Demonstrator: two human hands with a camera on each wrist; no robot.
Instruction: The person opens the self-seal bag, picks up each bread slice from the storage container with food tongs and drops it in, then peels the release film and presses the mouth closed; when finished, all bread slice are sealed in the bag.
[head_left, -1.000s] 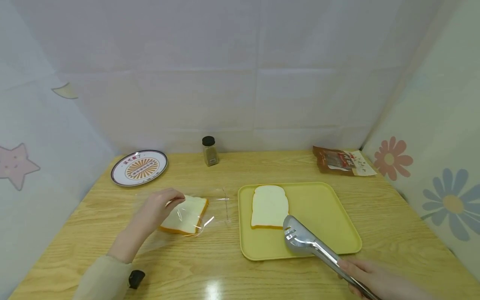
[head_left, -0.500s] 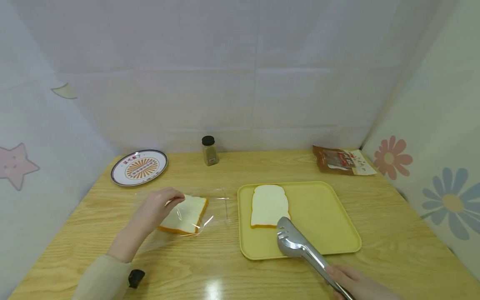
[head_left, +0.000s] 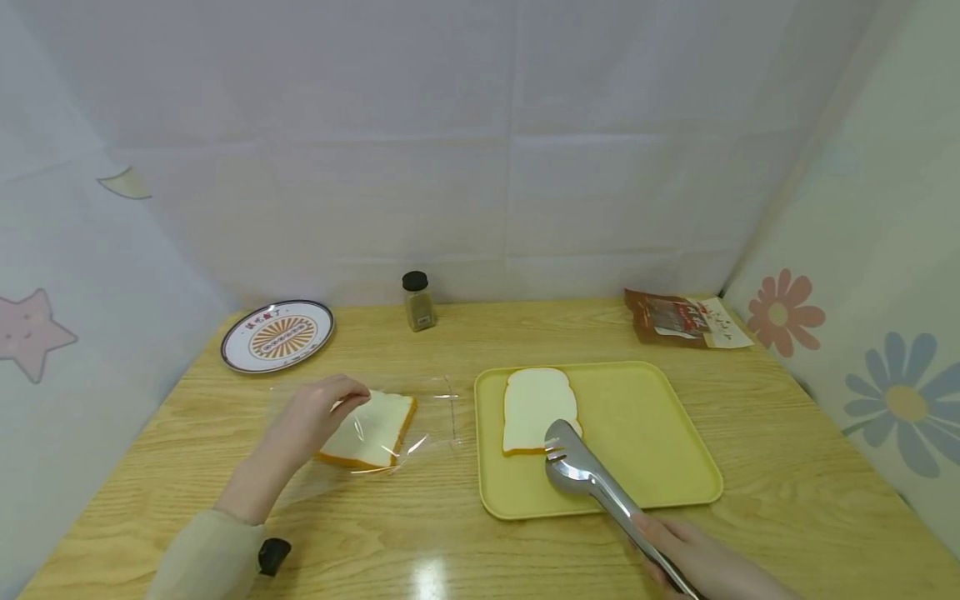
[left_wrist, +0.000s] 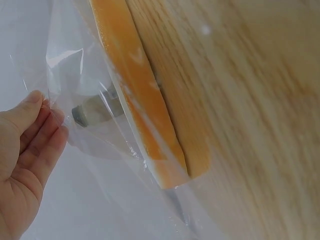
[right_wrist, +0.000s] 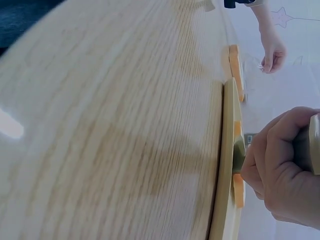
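Observation:
My left hand (head_left: 311,417) pinches the upper layer of a clear plastic bag (head_left: 438,408), with thumb and fingertips together in the left wrist view (left_wrist: 32,145). Inside the bag lies a bread slice (head_left: 382,425) with an orange crust. In my right hand (head_left: 693,554) I grip metal tongs (head_left: 615,500), my fingers curled round the handles in the right wrist view (right_wrist: 285,165). The tongs' head is at the lower right corner of another bread slice (head_left: 536,408), which lies on the yellow tray (head_left: 637,442); whether it touches the slice I cannot tell.
A patterned plate (head_left: 277,336) stands at the back left. A black-capped jar (head_left: 418,302) is at the back middle, and a brown and white packet (head_left: 686,320) lies at the back right. Something small and black (head_left: 273,556) sits by my left sleeve.
The tongs and my right hand have moved left, and the tongs' head now overlaps the lower right corner of the slice on the tray. My left hand has stayed in place.

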